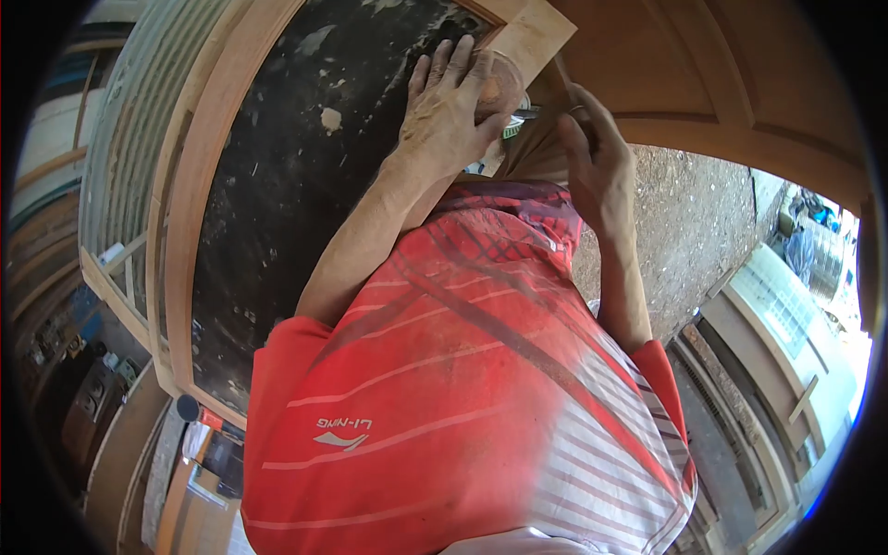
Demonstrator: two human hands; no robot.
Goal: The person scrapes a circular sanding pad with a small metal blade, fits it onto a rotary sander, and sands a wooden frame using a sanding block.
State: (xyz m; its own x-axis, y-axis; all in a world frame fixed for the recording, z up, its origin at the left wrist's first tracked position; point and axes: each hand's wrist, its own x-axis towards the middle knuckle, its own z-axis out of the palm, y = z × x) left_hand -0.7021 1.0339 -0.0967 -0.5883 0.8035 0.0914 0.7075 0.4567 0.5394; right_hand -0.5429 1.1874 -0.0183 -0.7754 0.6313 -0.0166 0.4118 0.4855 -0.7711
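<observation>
Fingers nearly straight and slightly parted, the left hand [446,106] is laid over the upper right part of the black board [277,199], against a round brown pad [502,88]; whether the pad is gripped or merely pressed cannot be told. To the right of the board, the right hand [603,162] is half curled, its thumb and fingers apart; whether anything is held there cannot be told.

Left of the board, ribbed sheets [129,129] are seen, and along its left edge a wooden strip [196,213] is run. At the board's upper right, near the pad, a pale wooden corner [532,39] is shown. Just right of the board, a thin dark bar [526,114] is partly hidden between the hands. Farther right of it, a brown door panel [638,55] is seen above littered ground [680,208], and farthest right, boards [772,324] are stacked.

The step in hand appears to be the working of the pad at the board's upper right edge. For this, the pad would need to be kept flat under even pressure, with the right hand held clear of its path.
</observation>
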